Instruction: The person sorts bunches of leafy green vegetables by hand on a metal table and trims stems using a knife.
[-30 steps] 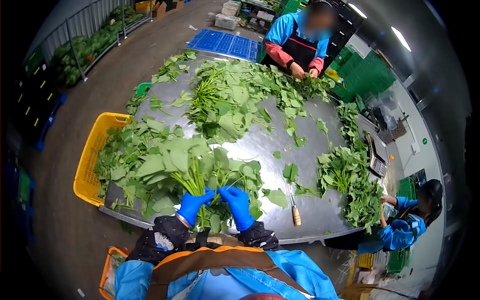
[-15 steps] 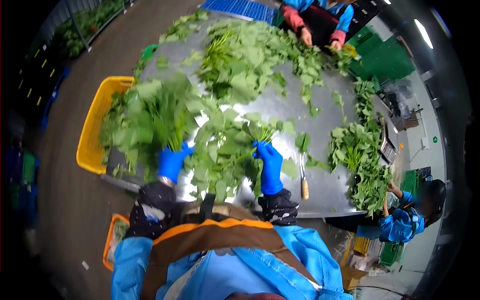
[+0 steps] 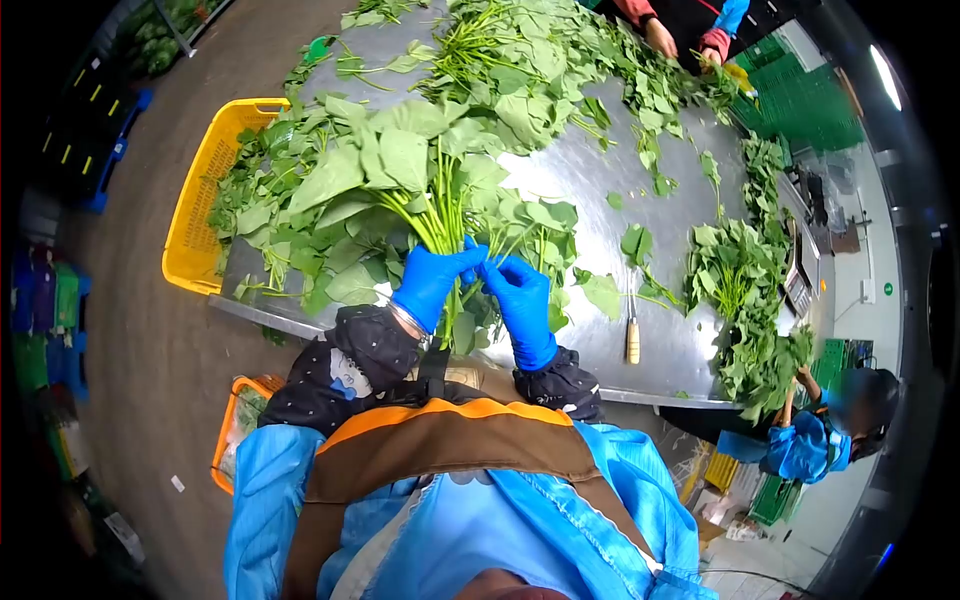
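Observation:
Blue gloves cover both hands at the near side of the metal table [image 3: 675,375]. My left hand [image 3: 430,284] is closed round the stems of a large leafy bunch [image 3: 428,205], its leaves fanning away from me. Close beside it, my right hand [image 3: 521,305] pinches a few thin leafy stems [image 3: 505,243] against the bunch; its fingertips nearly meet the left hand's. Loose greens [image 3: 345,255] lie under and around both hands. To the right, a wooden-handled tool [image 3: 633,340] rests on the table.
A yellow crate [image 3: 192,225] stands at the table's left edge, an orange crate [image 3: 236,425] below. More greens [image 3: 510,60] lie across the far side and along the right [image 3: 735,285]. One co-worker [image 3: 690,30] handles leaves at the far edge, another [image 3: 810,440] at the right.
Half a second ago my hands were apart; now they have come together, the left moving right with its bunch. The view has tilted lower, so the far co-worker shows less.

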The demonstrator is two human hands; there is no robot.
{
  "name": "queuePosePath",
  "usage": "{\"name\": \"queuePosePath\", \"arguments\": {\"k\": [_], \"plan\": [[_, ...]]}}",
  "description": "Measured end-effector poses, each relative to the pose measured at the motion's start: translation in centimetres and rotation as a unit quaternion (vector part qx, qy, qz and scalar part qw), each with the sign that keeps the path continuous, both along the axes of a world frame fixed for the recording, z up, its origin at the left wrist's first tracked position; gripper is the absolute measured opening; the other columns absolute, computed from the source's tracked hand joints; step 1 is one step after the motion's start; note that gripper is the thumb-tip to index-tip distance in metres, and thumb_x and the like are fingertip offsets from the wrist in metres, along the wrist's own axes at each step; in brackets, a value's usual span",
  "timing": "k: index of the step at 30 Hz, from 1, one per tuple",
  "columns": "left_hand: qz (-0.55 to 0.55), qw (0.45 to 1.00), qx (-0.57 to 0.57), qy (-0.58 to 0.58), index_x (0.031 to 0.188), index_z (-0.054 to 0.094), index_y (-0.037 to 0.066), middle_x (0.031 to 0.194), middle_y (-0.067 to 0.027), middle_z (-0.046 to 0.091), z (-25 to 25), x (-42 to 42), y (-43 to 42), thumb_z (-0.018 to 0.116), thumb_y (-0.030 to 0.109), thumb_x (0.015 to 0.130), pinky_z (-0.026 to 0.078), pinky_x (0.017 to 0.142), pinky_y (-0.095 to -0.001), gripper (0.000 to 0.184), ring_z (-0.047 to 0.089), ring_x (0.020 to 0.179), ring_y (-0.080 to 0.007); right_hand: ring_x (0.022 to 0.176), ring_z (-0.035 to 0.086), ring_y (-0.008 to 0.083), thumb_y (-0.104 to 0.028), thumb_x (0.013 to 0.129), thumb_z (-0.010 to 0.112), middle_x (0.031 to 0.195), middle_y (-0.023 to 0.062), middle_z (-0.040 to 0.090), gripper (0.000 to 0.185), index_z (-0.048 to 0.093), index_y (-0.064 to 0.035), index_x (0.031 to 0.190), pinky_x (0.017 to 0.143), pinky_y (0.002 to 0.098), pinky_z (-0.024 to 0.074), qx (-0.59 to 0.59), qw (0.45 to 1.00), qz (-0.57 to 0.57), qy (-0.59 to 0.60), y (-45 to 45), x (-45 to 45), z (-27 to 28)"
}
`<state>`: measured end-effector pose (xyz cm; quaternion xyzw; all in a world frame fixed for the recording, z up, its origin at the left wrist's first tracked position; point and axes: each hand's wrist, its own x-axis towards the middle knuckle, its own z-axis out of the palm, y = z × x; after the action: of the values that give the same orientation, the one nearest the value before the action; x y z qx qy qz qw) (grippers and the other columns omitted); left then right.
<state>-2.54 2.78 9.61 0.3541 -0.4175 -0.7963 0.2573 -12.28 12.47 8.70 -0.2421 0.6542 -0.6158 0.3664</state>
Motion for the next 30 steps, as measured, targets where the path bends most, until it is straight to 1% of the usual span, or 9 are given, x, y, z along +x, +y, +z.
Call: {"name": "queuePosePath", "arguments": {"k": [2, 5, 10, 13, 19, 22, 25, 28, 30], "plan": [[0.009, 1.000, -0.022, -0.016, 0.083, 0.061, 0.002, 0.069, -0.0017, 0.059, -0.4, 0.1, 0.4, 0.067, 0.009, 0.074, 0.041, 0.052, -0.0203, 0.013, 0.053, 0.058, -0.0086, 0.057, 0.051, 0.0067, -0.015, 0.080, 0.064, 0.068, 0.0028, 0.060, 0.015, 0.063, 0.0003, 0.083, 0.051, 0.0196, 0.0407, 0.020, 1.000, -0.013, -0.015, 0.0, 0.5, 0.4], [0.031, 0.999, -0.037, -0.015, 0.083, 0.061, 0.003, 0.074, -0.0018, 0.060, -1.0, 0.3, 0.8, 0.067, 0.006, 0.074, 0.043, 0.057, -0.0209, 0.012, 0.055, 0.064, -0.0084, 0.055, 0.052, 0.0077, -0.017, 0.081, 0.062, 0.068, 0.0032, 0.059, 0.018, 0.062, 0.0005, 0.084, 0.052, 0.0191, 0.0410, 0.029, 0.993, -0.033, -0.113, -0.1, 1.2, 0.3], [0.042, 0.997, -0.064, 0.017, 0.086, 0.061, 0.003, 0.080, -0.0021, 0.061, -1.8, 1.3, 1.2, 0.066, 0.002, 0.074, 0.045, 0.063, -0.0222, 0.013, 0.057, 0.070, -0.0097, 0.051, 0.050, 0.0073, -0.013, 0.080, 0.061, 0.062, 0.0018, 0.056, 0.013, 0.061, -0.0006, 0.077, 0.049, 0.0202, 0.0410, 0.010, 0.975, -0.056, -0.213, -0.4, 1.3, -0.2], [0.040, 0.997, -0.066, 0.004, 0.087, 0.061, 0.003, 0.081, -0.0023, 0.061, -2.0, 1.5, 1.2, 0.066, 0.001, 0.073, 0.045, 0.063, -0.0222, 0.015, 0.057, 0.070, -0.0103, 0.051, 0.050, 0.0076, -0.013, 0.080, 0.062, 0.062, 0.0018, 0.056, 0.013, 0.061, -0.0007, 0.076, 0.048, 0.0204, 0.0411, 0.034, 0.994, -0.068, -0.083, -0.6, 1.7, 0.0], [0.044, 0.995, -0.095, 0.001, 0.086, 0.061, 0.002, 0.081, -0.0022, 0.061, -3.3, 1.8, 1.5, 0.068, 0.000, 0.071, 0.046, 0.065, -0.0229, 0.016, 0.057, 0.072, -0.0101, 0.052, 0.051, 0.0082, -0.014, 0.079, 0.063, 0.062, 0.0021, 0.056, 0.014, 0.061, 0.0000, 0.076, 0.048, 0.0209, 0.0408, 0.051, 0.988, -0.069, -0.131, -0.5, 1.7, -1.6], [0.041, 0.982, -0.182, -0.014, 0.086, 0.061, 0.002, 0.082, -0.0023, 0.062, -4.2, 2.1, 1.5, 0.068, 0.001, 0.072, 0.046, 0.067, -0.0235, 0.016, 0.057, 0.074, -0.0103, 0.052, 0.052, 0.0084, -0.013, 0.080, 0.062, 0.061, 0.0023, 0.056, 0.015, 0.061, 0.0008, 0.074, 0.048, 0.0204, 0.0409, 0.048, 0.995, -0.046, -0.077, -0.4, 2.0, -2.1], [0.049, 0.985, -0.164, -0.004, 0.084, 0.060, 0.003, 0.079, -0.0020, 0.061, -4.1, 2.4, 1.7, 0.068, 0.001, 0.072, 0.045, 0.066, -0.0231, 0.014, 0.057, 0.072, -0.0104, 0.053, 0.052, 0.0093, -0.015, 0.077, 0.064, 0.061, 0.0034, 0.057, 0.016, 0.061, 0.0003, 0.073, 0.048, 0.0232, 0.0413, 0.050, 0.995, -0.044, -0.074, -0.4, 2.0, -2.5], [0.054, 0.997, -0.063, -0.007, 0.079, 0.058, 0.004, 0.071, -0.0015, 0.057, -2.4, 2.6, 2.0, 0.066, 0.001, 0.073, 0.043, 0.061, -0.0227, 0.011, 0.054, 0.065, -0.0098, 0.054, 0.052, 0.0098, -0.017, 0.074, 0.066, 0.059, 0.0044, 0.056, 0.018, 0.061, -0.0007, 0.074, 0.050, 0.0265, 0.0412, 0.113, 0.989, -0.046, 0.080, -0.5, 1.4, -3.5], [0.037, 0.997, -0.058, 0.029, 0.077, 0.056, 0.005, 0.067, -0.0013, 0.054, -2.5, 3.6, 1.1, 0.065, 0.003, 0.074, 0.041, 0.058, -0.0224, 0.010, 0.051, 0.061, -0.0096, 0.053, 0.050, 0.0105, -0.018, 0.072, 0.067, 0.059, 0.0044, 0.055, 0.018, 0.059, -0.0021, 0.073, 0.051, 0.0275, 0.0407, 0.131, 0.959, -0.079, 0.237, 0.3, -0.3, -6.1]]}}
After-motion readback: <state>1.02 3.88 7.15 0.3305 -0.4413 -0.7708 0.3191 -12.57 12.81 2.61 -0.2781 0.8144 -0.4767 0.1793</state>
